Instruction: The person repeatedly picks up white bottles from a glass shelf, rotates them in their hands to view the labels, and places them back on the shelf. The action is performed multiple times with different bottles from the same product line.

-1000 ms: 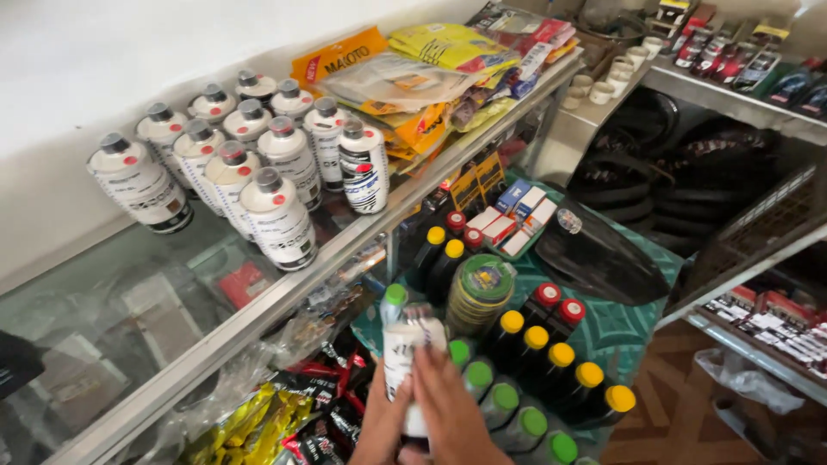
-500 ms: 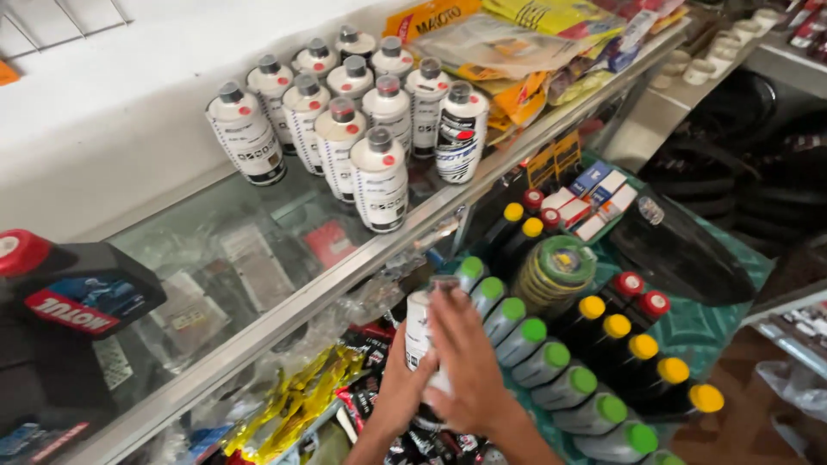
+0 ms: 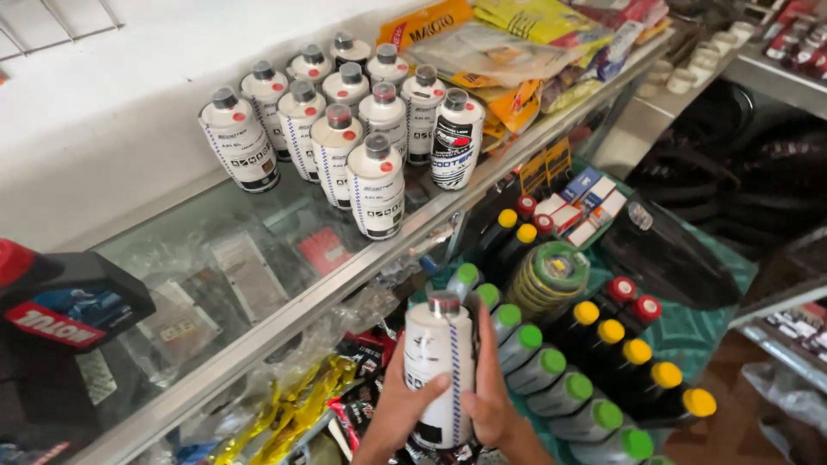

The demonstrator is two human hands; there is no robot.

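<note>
Gripping a white bottle upright between both hands, left and right, below the glass surface holding matching bottles

My left grip and my right grip are both bare, no gloves, no rings that I can make out. No watch or band shows on either wrist. Forearms are bare too, with no sleeve reaching into view before the bottom edge cuts them off. Fingers look plain, with short nails, no tape, no marks. That's all of me in view: two hands and a bit of forearm.
</note>
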